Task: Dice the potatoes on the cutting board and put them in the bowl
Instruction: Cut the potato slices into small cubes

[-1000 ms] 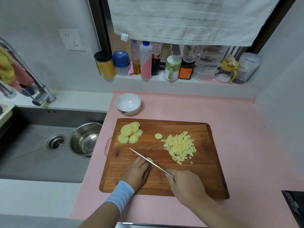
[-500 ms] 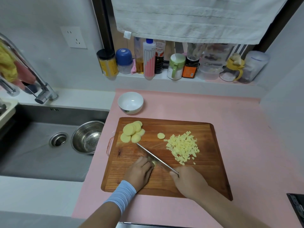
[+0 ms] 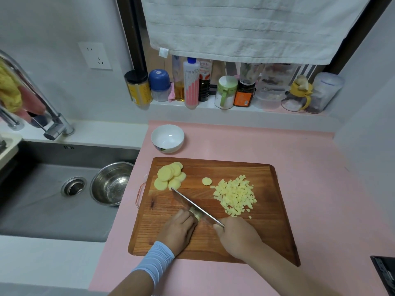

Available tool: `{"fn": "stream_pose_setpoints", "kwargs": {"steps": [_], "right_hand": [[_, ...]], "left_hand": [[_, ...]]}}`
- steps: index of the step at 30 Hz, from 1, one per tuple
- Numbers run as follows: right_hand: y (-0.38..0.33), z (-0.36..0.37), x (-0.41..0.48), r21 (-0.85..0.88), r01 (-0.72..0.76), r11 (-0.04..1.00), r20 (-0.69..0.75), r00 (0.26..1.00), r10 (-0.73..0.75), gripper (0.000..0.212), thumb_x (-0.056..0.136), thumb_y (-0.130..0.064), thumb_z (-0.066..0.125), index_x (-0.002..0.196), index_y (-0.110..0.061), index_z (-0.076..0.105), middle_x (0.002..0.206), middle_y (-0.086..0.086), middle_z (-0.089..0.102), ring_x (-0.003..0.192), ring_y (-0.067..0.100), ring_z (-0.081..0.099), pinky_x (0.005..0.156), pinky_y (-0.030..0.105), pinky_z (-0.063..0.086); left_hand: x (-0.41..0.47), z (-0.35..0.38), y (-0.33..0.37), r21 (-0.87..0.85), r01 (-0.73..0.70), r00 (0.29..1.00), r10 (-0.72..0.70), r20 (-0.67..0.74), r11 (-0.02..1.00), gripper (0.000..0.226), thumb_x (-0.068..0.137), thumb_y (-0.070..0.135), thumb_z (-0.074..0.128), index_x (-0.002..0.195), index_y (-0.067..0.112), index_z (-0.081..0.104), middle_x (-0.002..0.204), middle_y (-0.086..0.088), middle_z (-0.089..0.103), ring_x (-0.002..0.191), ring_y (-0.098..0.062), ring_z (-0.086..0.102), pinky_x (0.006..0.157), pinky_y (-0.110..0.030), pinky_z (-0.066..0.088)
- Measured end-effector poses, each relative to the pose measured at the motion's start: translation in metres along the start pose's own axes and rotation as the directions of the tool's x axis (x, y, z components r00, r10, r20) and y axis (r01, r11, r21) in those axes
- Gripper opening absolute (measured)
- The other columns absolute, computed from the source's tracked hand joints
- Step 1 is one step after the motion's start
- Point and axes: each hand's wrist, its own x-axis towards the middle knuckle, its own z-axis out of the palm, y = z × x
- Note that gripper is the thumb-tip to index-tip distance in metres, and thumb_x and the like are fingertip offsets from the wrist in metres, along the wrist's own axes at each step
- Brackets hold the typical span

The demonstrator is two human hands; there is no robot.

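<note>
Near the front edge of the cutting board (image 3: pixel 267 231), the left grip (image 3: pixel 179 229) curls over a small potato piece (image 3: pixel 197 214); the right grip (image 3: pixel 237 238) wraps the handle of the knife (image 3: pixel 192 205), blade close against the knuckles. With so little potato to hold, a slip could nick a fingertip or roll the piece away.

Steel bowl (image 3: pixel 111 183) inside the grey sink (image 3: pixel 42 210), beside the round drain (image 3: pixel 73 186), chrome faucet (image 3: pixel 57 124) at left, yellow cloth (image 3: pixel 9 90) at the left edge, white wall socket (image 3: pixel 95 56), white towel (image 3: pixel 245 28) hanging above a row of bottles and jars (image 3: pixel 191 86), pink counter (image 3: pixel 320 189).
</note>
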Motion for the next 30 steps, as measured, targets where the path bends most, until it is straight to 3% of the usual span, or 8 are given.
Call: {"fn": "stream_pose_setpoints", "kwargs": {"steps": [4,8,15,22,25,30], "right_hand": [[-0.003,-0.006,-0.009,-0.039,0.055,0.998,-0.042,0.998,-0.056,0.034,0.105,-0.044,0.041,0.081,-0.025,0.056,0.069,-0.009,0.055,0.064,0.009,0.050,0.051,0.023,0.031],[-0.003,-0.007,-0.021,-0.055,0.077,0.996,-0.033,0.996,-0.079,0.037,0.104,-0.043,0.041,0.071,-0.027,0.047,0.065,-0.009,0.052,0.060,0.009,0.049,0.052,0.026,0.034],[0.003,-0.011,-0.023,-0.039,0.021,0.999,0.019,1.000,-0.020,0.043,0.105,-0.042,0.045,0.064,-0.032,0.041,0.064,-0.012,0.050,0.057,0.004,0.048,0.050,0.019,0.030],[-0.008,0.000,-0.004,0.014,-0.012,1.000,0.041,0.999,0.012,0.037,0.104,-0.041,0.046,0.072,-0.025,0.049,0.070,-0.010,0.053,0.067,0.014,0.052,0.058,0.028,0.037],[-0.011,0.000,0.002,0.023,-0.012,1.000,0.040,0.999,0.011,0.030,0.104,-0.041,0.047,0.080,-0.024,0.054,0.071,-0.010,0.053,0.073,0.018,0.054,0.066,0.029,0.040],[-0.010,0.002,0.002,0.019,-0.016,1.000,0.033,0.999,0.016,0.031,0.104,-0.042,0.046,0.080,-0.024,0.054,0.070,-0.010,0.052,0.073,0.018,0.055,0.065,0.028,0.039]], "left_hand": [[0.002,0.000,-0.001,-0.033,0.022,0.999,-0.023,-0.022,0.999,0.011,0.097,0.018,0.058,0.091,0.014,0.067,0.095,0.003,0.061,0.083,-0.018,0.056,0.071,-0.028,0.051],[0.001,-0.002,-0.001,-0.065,-0.003,0.999,0.001,-0.039,0.998,0.011,0.096,0.016,0.061,0.091,0.012,0.069,0.096,0.002,0.062,0.086,-0.017,0.057,0.077,-0.024,0.051],[0.000,0.000,-0.003,-0.086,0.001,0.999,-0.005,-0.047,0.996,0.007,0.095,0.014,0.064,0.092,0.011,0.070,0.097,0.001,0.064,0.086,-0.018,0.059,0.077,-0.028,0.052],[0.000,0.001,-0.002,-0.094,0.019,0.999,-0.022,-0.038,0.995,0.005,0.094,0.013,0.066,0.092,0.011,0.071,0.096,0.001,0.063,0.087,-0.017,0.059,0.077,-0.027,0.052],[0.000,0.001,-0.002,-0.091,0.024,0.999,-0.026,-0.031,0.996,0.006,0.094,0.013,0.065,0.092,0.011,0.070,0.096,0.001,0.063,0.087,-0.018,0.059,0.076,-0.029,0.053],[0.000,-0.001,-0.001,-0.070,0.026,0.999,-0.028,-0.026,0.997,0.007,0.096,0.014,0.062,0.091,0.013,0.068,0.096,0.001,0.061,0.087,-0.017,0.057,0.076,-0.028,0.052]]}}
